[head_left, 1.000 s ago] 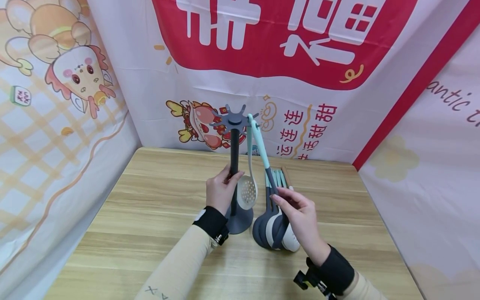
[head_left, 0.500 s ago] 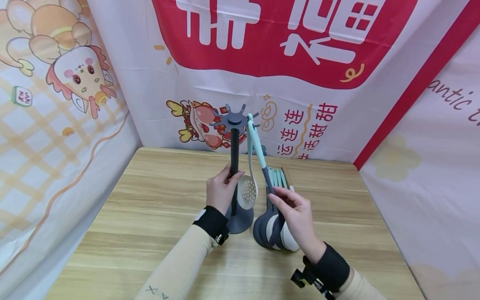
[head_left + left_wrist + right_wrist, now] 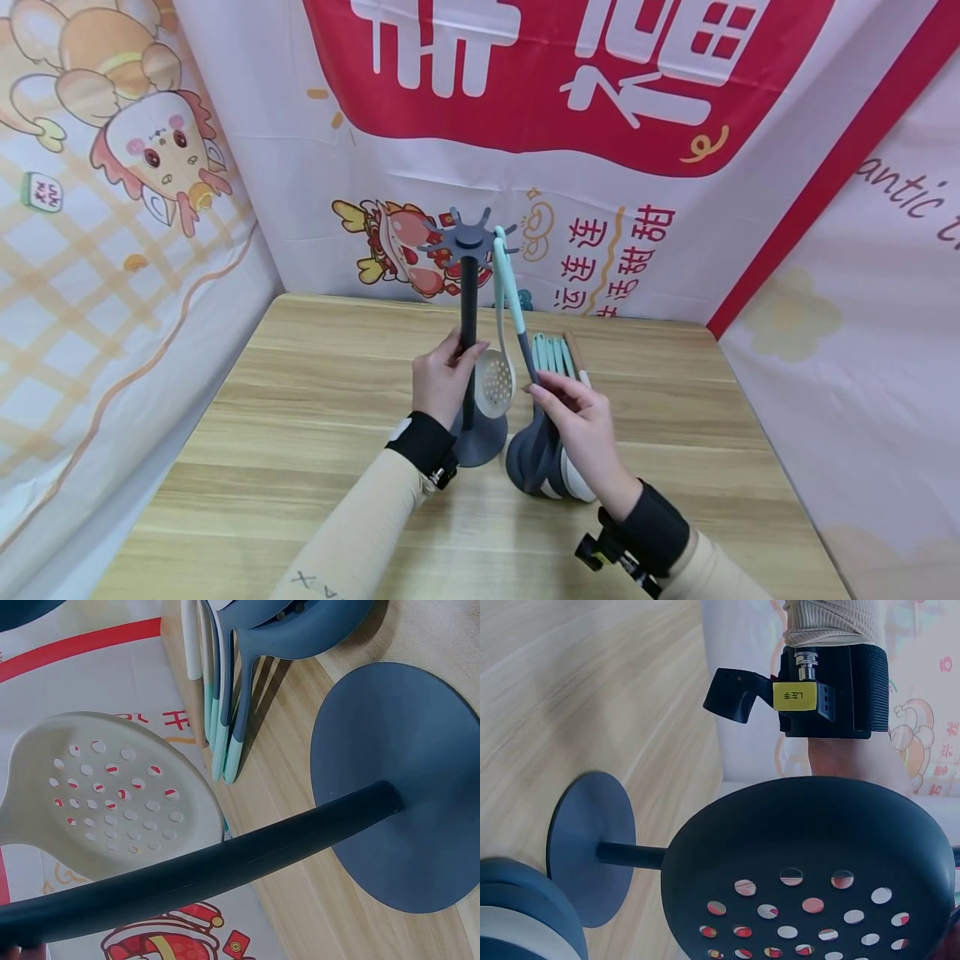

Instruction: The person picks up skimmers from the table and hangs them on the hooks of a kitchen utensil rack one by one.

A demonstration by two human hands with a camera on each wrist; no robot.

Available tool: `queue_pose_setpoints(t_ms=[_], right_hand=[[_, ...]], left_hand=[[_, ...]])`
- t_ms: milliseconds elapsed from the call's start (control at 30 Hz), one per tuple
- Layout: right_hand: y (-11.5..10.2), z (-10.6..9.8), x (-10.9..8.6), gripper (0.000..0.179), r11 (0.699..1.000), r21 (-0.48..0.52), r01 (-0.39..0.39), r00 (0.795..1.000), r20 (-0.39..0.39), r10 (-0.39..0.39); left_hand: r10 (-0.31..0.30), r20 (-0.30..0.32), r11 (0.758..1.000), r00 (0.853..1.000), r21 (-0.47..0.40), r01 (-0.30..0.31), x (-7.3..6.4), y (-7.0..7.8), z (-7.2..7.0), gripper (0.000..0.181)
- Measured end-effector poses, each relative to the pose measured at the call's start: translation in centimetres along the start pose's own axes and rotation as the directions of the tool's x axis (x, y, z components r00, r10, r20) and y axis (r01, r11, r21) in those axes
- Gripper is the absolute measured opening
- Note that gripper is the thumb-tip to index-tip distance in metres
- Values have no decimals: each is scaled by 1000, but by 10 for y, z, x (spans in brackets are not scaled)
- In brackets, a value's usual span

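In the head view my left hand (image 3: 442, 379) grips the dark post of an upright utensil stand (image 3: 468, 300), which has a ring of hooks on top. A white skimmer (image 3: 495, 385) hangs from a right-side hook, its perforated bowl (image 3: 97, 787) beside the post. My right hand (image 3: 573, 417) pinches the grey shaft of a dark skimmer (image 3: 510, 287) with a mint handle. That handle's end is up at the same hook area, overlapping the white skimmer's handle, and the skimmer leans down to the right. Its dark holed head (image 3: 802, 825) fills the right wrist view.
More utensils (image 3: 553, 357), with mint handles and grey or white heads, lie bunched on the wooden table (image 3: 337, 358) right of the stand's round base (image 3: 382, 735). One has a brown handle (image 3: 572, 346). Printed cloth (image 3: 300, 167) walls in the table behind and at both sides.
My right hand has moved left towards the stand, swinging the dark skimmer closer to upright while its handle end stays by the hooks. My left hand and the stand have not moved.
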State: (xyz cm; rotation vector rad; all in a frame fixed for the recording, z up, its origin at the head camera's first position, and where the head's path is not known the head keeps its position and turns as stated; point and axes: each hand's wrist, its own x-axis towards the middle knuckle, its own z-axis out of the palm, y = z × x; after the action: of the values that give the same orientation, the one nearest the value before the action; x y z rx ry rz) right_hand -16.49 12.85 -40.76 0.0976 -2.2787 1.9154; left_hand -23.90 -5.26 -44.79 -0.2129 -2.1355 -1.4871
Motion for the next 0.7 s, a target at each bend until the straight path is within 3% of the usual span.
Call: queue_pose_setpoints(t_ms=[700], right_hand=[[9,10,9,24,996,-27,83,995,51,-82]], left_hand=[[11,11,1000,1000,20,-11,-1,1,-1,25]])
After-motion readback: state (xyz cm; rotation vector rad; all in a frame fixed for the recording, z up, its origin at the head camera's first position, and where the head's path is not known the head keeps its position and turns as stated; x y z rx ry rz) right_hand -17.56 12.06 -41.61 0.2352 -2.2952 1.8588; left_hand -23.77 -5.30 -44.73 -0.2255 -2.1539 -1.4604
